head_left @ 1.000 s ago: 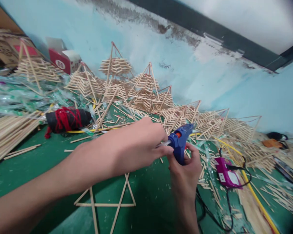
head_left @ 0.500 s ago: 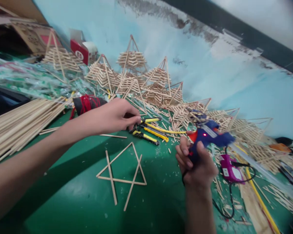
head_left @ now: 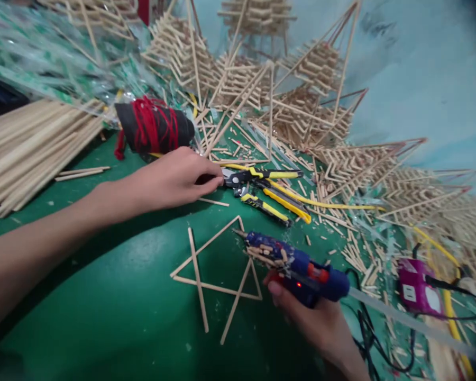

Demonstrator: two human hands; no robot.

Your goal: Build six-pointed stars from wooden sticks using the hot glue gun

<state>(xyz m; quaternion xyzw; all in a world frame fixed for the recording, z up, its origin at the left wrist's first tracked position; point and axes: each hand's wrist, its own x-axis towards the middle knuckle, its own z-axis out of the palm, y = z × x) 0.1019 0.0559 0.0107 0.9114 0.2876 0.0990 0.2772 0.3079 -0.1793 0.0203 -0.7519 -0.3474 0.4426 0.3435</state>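
- The blue glue gun (head_left: 297,264) sits in the right hand (head_left: 321,323), whose fingers (head_left: 275,288) wrap its grip; the nozzle points at the stick frame's upper right corner, just beyond the fingertips
- The stick frame (head_left: 218,270) lies flat on the green worktop (head_left: 115,296): I count five sticks, three forming a triangle and two crossing it; whether every joint is glued cannot be told, so the frame looks only partly built
- The left hand (head_left: 174,177) rests with fingers curled on the jaw end of the yellow-handled pliers (head_left: 257,174); a second yellow-handled tool (head_left: 265,206) lies just beside
- Past the fingers stand many finished stick pyramids (head_left: 313,111), too many to count
- One red-wound black roll (head_left: 154,127) and one purple device (head_left: 418,286) lie nearby
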